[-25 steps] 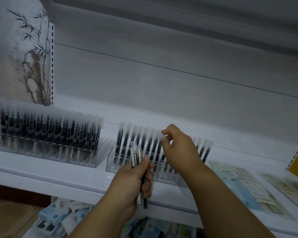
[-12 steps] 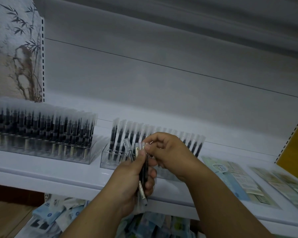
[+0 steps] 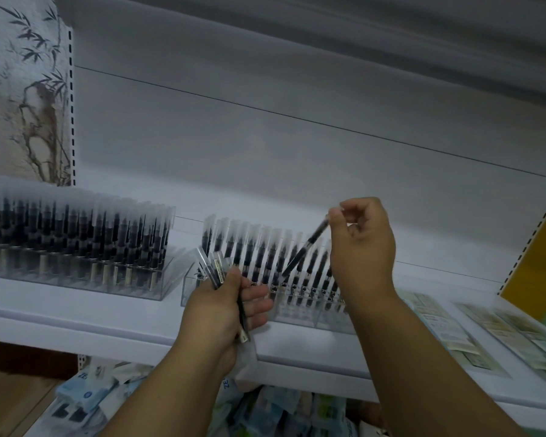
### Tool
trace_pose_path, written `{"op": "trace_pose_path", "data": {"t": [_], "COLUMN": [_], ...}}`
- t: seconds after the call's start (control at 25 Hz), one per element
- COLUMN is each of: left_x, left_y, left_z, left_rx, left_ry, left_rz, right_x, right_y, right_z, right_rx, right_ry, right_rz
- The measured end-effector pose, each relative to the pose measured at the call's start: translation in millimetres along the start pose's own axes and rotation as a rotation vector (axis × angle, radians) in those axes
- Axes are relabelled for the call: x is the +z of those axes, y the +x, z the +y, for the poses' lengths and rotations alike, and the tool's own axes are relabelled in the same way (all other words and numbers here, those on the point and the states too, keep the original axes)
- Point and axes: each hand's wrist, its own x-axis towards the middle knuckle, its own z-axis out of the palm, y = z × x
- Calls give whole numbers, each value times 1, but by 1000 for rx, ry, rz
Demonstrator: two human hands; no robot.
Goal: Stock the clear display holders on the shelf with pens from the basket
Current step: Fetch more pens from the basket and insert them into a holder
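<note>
My left hand point(image 3: 224, 302) grips a small bunch of black pens with clear caps point(image 3: 213, 269) in front of the shelf edge. My right hand point(image 3: 361, 244) pinches a single black pen point(image 3: 303, 250) by its clear cap, holding it slanted above the pens standing in the middle clear display holder point(image 3: 297, 313). That holder sits on the white shelf point(image 3: 108, 320) with a long row of upright pens. A second clear holder point(image 3: 133, 287) at the left is packed with pens. No basket is in view.
Flat printed packets point(image 3: 435, 323) lie on the shelf to the right of the middle holder. Below the shelf sit piles of packaged goods point(image 3: 85, 395). A yellow panel point(image 3: 536, 266) stands at the far right, and a bamboo-print panel point(image 3: 26, 99) at the left.
My right hand drew one pen out of the bunch in my left hand and lifted it up and to the right over the middle holder. The left hand stays put.
</note>
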Motion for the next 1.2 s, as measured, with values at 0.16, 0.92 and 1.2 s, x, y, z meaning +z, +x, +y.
{"op": "trace_pose_path", "data": {"t": [0.16,0.92,1.2], "left_x": [-1,11,7], "left_y": [4,8,12], "left_z": [-1,-3,-14], "left_rx": [34,43,154], "left_ry": [17,-294,18], "left_rz": [25,-6,90], "right_x": [9,-1,-14], "right_y": [-1,-40,-35], "right_z": [7,16,16], "right_rx": [-154,278,125], "right_ry": [-144,10,-285], "right_rz": [-60,-930,-862]}}
